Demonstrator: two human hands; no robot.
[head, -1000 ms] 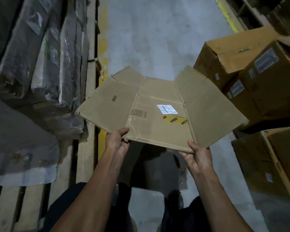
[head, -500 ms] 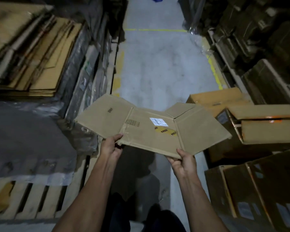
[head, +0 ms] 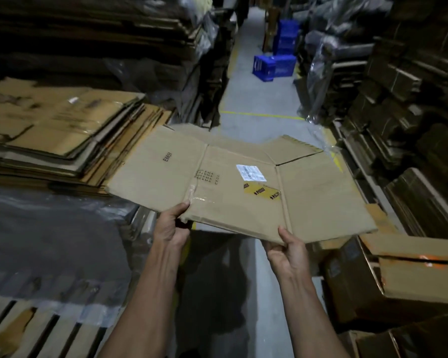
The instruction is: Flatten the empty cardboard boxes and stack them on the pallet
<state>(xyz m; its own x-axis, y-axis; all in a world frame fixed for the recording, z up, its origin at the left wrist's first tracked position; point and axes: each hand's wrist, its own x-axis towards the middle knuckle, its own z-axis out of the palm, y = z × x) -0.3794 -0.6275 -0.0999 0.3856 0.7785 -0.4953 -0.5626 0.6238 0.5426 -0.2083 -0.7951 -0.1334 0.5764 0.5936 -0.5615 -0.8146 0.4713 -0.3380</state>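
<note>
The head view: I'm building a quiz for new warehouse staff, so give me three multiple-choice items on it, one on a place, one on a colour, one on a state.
1. Where is the stack of flattened cardboard?
A. To the person's left
B. To the person's right
C. Behind the blue crates

2. What colour are the crates down the aisle?
A. Red
B. Blue
C. Green

3. How is the flattened box being held?
A. Left hand only
B. Resting on the floor
C. Both hands on its near edge

Answers:
1 A, the stack lies at the left of the view, beyond the left hand.
2 B, they are plainly blue against the grey floor.
3 C, the left hand and the right hand each grip the near edge, with the box off the floor.
</note>
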